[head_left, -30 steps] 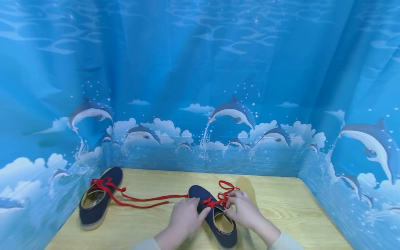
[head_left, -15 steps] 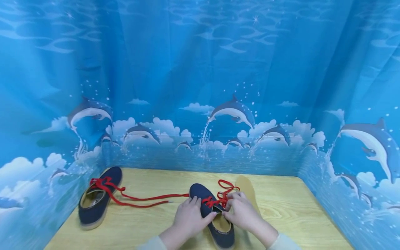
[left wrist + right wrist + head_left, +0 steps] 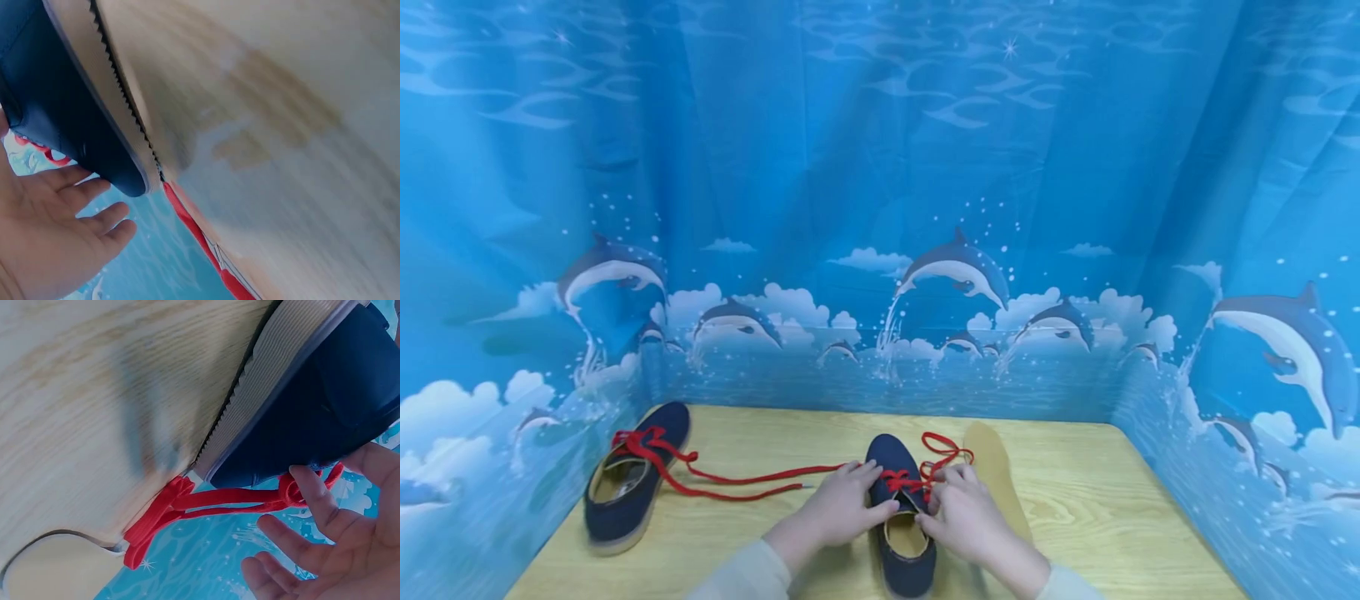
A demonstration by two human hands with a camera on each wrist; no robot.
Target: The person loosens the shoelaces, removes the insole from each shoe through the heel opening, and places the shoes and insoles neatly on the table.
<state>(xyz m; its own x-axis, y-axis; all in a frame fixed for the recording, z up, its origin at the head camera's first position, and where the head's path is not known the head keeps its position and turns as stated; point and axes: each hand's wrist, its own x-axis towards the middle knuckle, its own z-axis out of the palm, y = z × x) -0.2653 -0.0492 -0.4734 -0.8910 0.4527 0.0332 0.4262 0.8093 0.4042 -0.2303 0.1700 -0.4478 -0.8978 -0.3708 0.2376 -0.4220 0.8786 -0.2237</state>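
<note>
A navy shoe (image 3: 908, 573) with red laces stands upright on the table between both hands, toe pointing away. My left hand (image 3: 848, 508) holds it from the left, thumb at the opening's edge and fingertips along the side. The left wrist view shows the other left fingers (image 3: 103, 219) loosely bent, free of the shoe. From the right, my right hand (image 3: 968, 515) pinches the opening's edge between thumb and forefinger, beside the red lace (image 3: 942, 446). Its remaining fingers (image 3: 290, 540) are slightly bent. The thumb pads' exact contact is hidden.
A second navy shoe (image 3: 617, 525), also red-laced, stands at the table's left edge. Its long lace (image 3: 752, 481) trails rightward toward my left hand. A tan insole (image 3: 992, 467) lies behind and right of my right hand. A blue dolphin-print curtain (image 3: 880, 208) surrounds the wooden table (image 3: 1097, 517).
The middle shoe has turned so its toe points more straight ahead and its heel has shifted left. Both hands have moved with it, the left one slightly away from the opening.
</note>
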